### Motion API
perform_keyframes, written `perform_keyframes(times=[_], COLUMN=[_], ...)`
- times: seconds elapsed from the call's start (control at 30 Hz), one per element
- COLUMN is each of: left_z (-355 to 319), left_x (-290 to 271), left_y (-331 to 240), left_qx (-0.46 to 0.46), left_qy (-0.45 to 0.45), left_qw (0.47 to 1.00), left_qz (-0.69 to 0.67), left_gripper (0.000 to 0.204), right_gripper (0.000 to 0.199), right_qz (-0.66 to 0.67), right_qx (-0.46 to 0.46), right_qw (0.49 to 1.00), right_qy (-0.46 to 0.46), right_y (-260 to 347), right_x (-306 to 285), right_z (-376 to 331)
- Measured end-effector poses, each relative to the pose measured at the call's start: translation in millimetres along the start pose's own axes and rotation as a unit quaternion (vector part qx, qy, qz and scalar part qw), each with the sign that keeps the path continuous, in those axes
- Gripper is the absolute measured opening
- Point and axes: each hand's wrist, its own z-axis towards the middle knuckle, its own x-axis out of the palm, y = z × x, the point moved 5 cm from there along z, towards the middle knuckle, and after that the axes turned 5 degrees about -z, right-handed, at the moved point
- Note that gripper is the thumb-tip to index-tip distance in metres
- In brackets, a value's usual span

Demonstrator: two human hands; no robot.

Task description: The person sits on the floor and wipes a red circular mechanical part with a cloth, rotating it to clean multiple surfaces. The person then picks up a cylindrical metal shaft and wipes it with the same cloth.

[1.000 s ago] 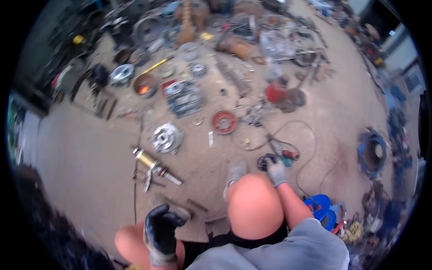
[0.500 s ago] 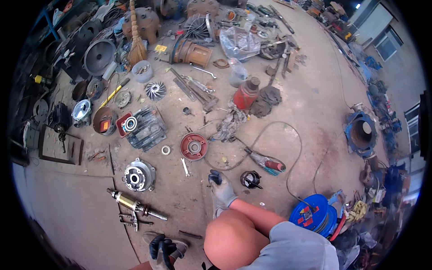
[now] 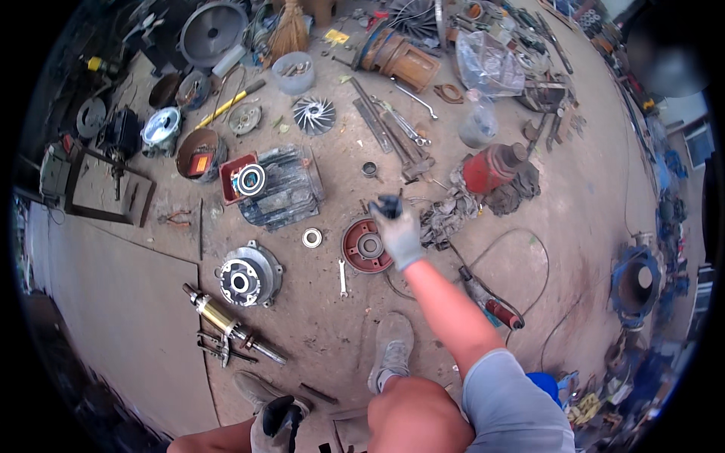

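Note:
My right hand, in a grey glove with black fingertips, reaches forward over the right edge of a red round flange. Its fingers look bent and are blurred, so what they hold, if anything, cannot be made out. Below the flange lies an open-ended wrench, with a bearing ring to its left. My left hand, gloved the same way, hangs low by my shoe, fingers loosely bent and apart from the thumb, holding nothing visible. A rotor shaft and a gear puller are nearest to it.
A silver end cover and a finned motor housing lie left of the flange. Grey rags, a red bottle jack and a corded power tool are at the right. A sheet covers the left floor.
My right hand has moved forward, from near my knee to above the red flange. The view has shifted, so the floor objects appear farther right. My left hand stays low by the shoe.

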Motion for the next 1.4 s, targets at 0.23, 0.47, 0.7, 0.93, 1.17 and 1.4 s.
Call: perform_keyframes(times=[0.23, 0.47, 0.7, 0.93, 1.17, 1.4], left_z=[7, 18, 21, 19, 18, 8], left_x=[11, 0, -3, -2, -11, 3], left_y=[-34, -52, -39, -32, -25, -54], left_qx=[-0.024, -0.051, -0.084, -0.135, -0.109, -0.14], left_qy=[0.0, -0.061, -0.111, -0.156, -0.135, -0.124], left_qw=[0.999, 0.997, 0.989, 0.971, 0.983, 0.979], left_qz=[0.025, -0.021, -0.051, -0.118, -0.067, -0.083], left_gripper=[0.037, 0.037, 0.039, 0.041, 0.041, 0.041], right_gripper=[0.062, 0.081, 0.065, 0.064, 0.065, 0.07], right_qz=[-0.202, -0.339, -0.413, -0.432, -0.471, -0.431], right_qx=[0.031, -0.015, 0.022, -0.002, -0.019, -0.009], right_qw=[0.974, 0.931, 0.886, 0.884, 0.868, 0.889], right_qy=[0.095, 0.132, 0.21, 0.182, 0.157, 0.153], right_y=[-13, -39, -50, -47, -40, -55], right_x=[84, 174, 251, 263, 240, 179], right_z=[117, 190, 251, 268, 228, 186])
